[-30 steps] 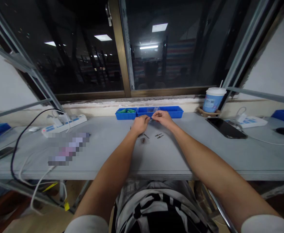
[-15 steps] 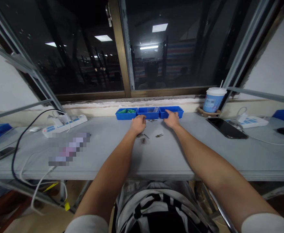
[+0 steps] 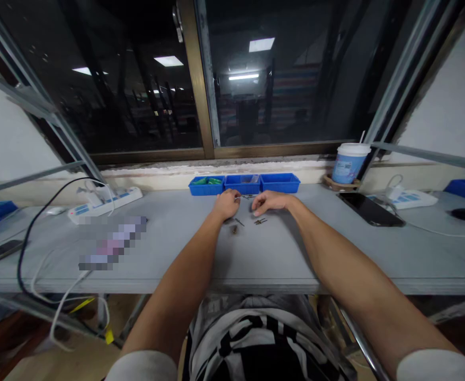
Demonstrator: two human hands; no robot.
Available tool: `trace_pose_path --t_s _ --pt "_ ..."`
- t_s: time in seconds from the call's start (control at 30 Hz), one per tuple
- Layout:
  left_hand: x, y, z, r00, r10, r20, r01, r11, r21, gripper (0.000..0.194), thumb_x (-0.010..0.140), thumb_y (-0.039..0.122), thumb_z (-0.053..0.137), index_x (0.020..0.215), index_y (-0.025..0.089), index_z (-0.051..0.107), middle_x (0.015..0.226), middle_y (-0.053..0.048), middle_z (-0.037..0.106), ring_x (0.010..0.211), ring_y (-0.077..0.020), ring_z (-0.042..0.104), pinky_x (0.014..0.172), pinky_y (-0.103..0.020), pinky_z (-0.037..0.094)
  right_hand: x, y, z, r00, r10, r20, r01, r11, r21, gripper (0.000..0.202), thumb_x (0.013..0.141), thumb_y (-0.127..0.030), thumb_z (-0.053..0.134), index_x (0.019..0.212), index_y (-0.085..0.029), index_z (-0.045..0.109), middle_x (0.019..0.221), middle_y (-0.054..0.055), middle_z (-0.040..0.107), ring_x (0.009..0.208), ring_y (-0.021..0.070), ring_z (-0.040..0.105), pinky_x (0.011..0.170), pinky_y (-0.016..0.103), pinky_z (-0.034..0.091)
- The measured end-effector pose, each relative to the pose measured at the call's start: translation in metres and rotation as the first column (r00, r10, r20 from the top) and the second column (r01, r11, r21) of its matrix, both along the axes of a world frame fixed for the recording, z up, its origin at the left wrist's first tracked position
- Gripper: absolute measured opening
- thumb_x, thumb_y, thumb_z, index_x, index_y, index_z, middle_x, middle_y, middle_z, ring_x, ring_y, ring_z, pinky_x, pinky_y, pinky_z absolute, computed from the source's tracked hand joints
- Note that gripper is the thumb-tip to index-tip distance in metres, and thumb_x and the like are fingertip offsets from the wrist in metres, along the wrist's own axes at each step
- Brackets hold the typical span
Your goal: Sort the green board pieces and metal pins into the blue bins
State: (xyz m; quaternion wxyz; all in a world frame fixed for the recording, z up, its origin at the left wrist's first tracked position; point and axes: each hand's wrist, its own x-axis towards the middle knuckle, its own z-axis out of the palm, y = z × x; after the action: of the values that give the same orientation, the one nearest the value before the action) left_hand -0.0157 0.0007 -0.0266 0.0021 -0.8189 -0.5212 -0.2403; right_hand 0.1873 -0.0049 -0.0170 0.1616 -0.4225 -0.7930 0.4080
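My left hand (image 3: pixel 227 204) is closed in a pinch in front of the middle blue bin (image 3: pixel 242 188). A thin piece seems to stick out at its fingertips, too small to name. My right hand (image 3: pixel 273 202) hovers over the desk in front of the right blue bin (image 3: pixel 280 186), fingers bent and the thumb apart, with nothing seen between them. Below its fingertips lie slim metal pieces (image 3: pixel 260 221) that look like rivets. More of these lie by my left hand: one thin piece (image 3: pixel 239 222) and a small brownish cluster (image 3: pixel 234 229).
The left blue bin (image 3: pixel 206 185) holds green packets. To the right are a black phone (image 3: pixel 371 209), a lidded cup (image 3: pixel 349 165) and a power strip (image 3: pixel 415 199). Leftward lie another power strip (image 3: pixel 109 203), cables and a blurred-out object (image 3: pixel 113 243).
My right hand has drawn back from the right bin, moving left and nearer to the small metal pieces. My left hand has stayed almost in place.
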Motion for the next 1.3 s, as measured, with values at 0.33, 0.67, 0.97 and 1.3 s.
trace_pose_path --t_s 0.33,0.67,0.97,1.3 --pt "0.001 -0.004 0.002 0.999 -0.011 -0.048 0.010 1.000 -0.021 0.026 0.084 0.024 0.047 0.102 0.018 0.065 0.112 -0.009 0.064 0.105 -0.0214 0.057 0.094 -0.034 0.042 -0.011 0.003 -0.003 0.970 0.049 0.239 -0.063 0.997 0.050 0.019 0.056 -0.025 0.073 0.073 -0.017 0.070 0.073 0.000 0.066 0.066 0.0125 0.052 0.063 0.024 0.038" --pt "0.001 -0.001 0.000 1.000 -0.002 -0.024 0.002 1.000 -0.010 0.026 0.084 0.021 0.046 0.102 0.018 0.064 0.111 -0.009 0.064 0.105 -0.0221 0.057 0.094 -0.035 0.041 -0.051 0.009 -0.034 0.989 -0.113 0.096 0.051 0.867 0.495 0.011 0.070 -0.008 0.054 0.064 -0.016 0.059 0.071 0.003 0.065 0.067 0.0129 0.051 0.064 0.023 0.036" --pt "0.002 0.004 0.001 0.978 -0.161 0.136 0.151 0.985 0.083 0.024 0.086 0.022 0.046 0.098 0.018 0.066 0.100 -0.006 0.068 0.094 -0.0179 0.060 0.087 -0.030 0.045 -0.044 0.009 -0.029 0.908 -0.282 -0.311 0.403 0.790 0.461 0.006 0.075 -0.023 0.054 0.073 -0.018 0.054 0.062 -0.002 0.055 0.059 0.0116 0.046 0.059 0.024 0.032" --pt "0.004 0.002 0.002 0.941 -0.237 0.243 0.209 0.969 0.133 0.017 0.081 0.022 0.058 0.093 0.017 0.069 0.091 -0.006 0.070 0.082 -0.0161 0.062 0.080 -0.028 0.046 -0.042 0.012 -0.026 0.763 -0.331 -0.556 0.524 0.820 0.231 0.008 0.077 -0.029 0.050 0.078 -0.020 0.049 0.052 -0.005 0.050 0.047 0.0104 0.042 0.051 0.024 0.032"
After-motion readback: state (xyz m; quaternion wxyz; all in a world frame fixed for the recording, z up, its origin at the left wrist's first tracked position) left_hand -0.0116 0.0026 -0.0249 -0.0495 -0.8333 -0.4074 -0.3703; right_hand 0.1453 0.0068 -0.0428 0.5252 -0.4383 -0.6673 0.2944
